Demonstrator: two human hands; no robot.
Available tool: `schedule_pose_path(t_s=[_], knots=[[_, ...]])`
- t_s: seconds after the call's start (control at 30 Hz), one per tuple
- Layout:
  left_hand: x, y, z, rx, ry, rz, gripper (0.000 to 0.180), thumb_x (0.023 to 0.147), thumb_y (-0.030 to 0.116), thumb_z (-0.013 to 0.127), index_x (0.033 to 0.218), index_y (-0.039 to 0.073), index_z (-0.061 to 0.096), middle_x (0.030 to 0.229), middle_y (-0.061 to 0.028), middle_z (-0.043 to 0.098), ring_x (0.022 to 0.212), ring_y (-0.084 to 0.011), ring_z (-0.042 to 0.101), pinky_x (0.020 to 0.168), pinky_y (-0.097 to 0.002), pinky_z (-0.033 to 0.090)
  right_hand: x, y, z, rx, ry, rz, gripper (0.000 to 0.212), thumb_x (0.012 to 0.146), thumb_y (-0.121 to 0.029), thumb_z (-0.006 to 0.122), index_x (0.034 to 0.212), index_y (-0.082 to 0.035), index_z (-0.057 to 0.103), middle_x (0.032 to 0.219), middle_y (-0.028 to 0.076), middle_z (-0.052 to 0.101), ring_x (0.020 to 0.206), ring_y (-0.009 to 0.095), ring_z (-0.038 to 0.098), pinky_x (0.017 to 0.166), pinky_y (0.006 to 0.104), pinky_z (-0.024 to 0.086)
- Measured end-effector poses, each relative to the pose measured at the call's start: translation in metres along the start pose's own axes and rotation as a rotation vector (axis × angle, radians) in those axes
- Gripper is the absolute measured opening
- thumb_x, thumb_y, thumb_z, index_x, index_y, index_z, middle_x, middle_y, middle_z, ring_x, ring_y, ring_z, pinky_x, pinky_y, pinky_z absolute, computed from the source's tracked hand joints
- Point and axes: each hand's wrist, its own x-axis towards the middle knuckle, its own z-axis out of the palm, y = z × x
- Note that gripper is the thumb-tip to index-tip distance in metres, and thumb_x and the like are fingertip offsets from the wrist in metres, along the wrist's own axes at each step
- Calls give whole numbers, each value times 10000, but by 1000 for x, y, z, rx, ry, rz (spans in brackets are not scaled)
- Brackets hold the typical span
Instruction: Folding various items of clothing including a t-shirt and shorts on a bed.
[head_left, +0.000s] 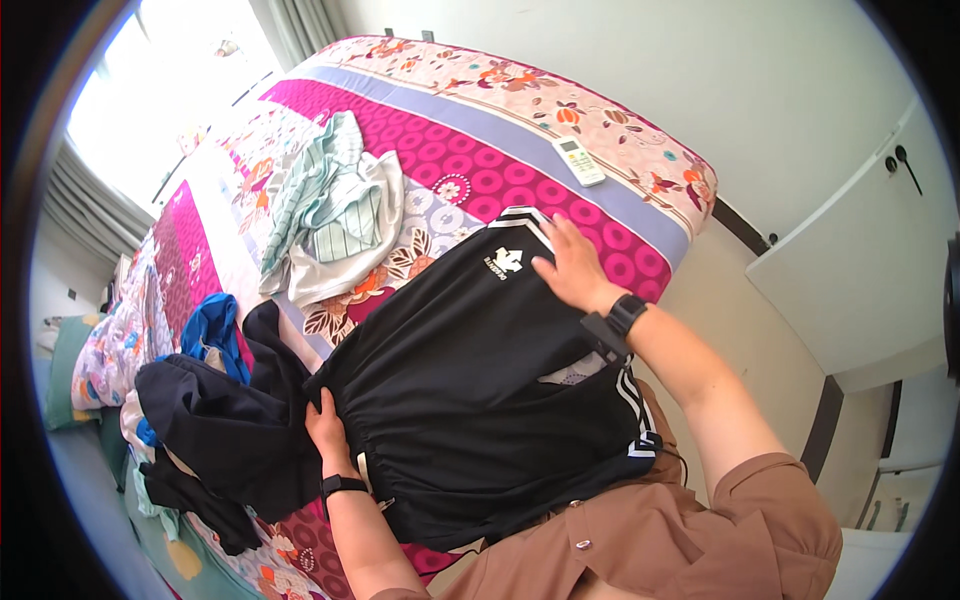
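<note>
A pair of black shorts [440, 330] lies spread on the bed before me, with white stripes and a white emblem by one leg hem. Its gathered waistband faces my left and the two legs point right. At the upper waistband corner, my left hand [328, 430] is closed on the cloth's edge. My right hand [578, 265] rests on the upper leg near its striped hem, fingers and thumb apart. The lower leg reaches close to my body, its hem partly folded. Each wrist wears a black band.
Light striped and white clothes [335, 205] lie crumpled beyond the shorts. A dark garment [215, 410] and a blue one [212, 330] are heaped at left. A white remote control [578, 160] rests on the patterned bedspread [480, 165]. A white door [850, 250] stands at right.
</note>
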Motion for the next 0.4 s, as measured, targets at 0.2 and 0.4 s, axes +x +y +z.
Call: schedule_pose_path(t_s=[0.2,0.4], knots=[[-19,36,25,794,312,233,448,839,253,642,1133,-65,524,1068,-225,590,969,-321,575,876,-381,437,-54,-5,-35,-7,-200,153,630,869,-406,541,1354,-48,361,1467,180,239,1357,365,214,1065,528,231],[-26,80,63,1110,136,907,566,772,164,667,1258,35,407,1238,-201,465,1168,-356,436,1006,-462,328,-80,-3,-54,-148,-299,140,687,874,-481,502,1417,-117,292,1504,142,175,1391,333,144,1087,557,167]])
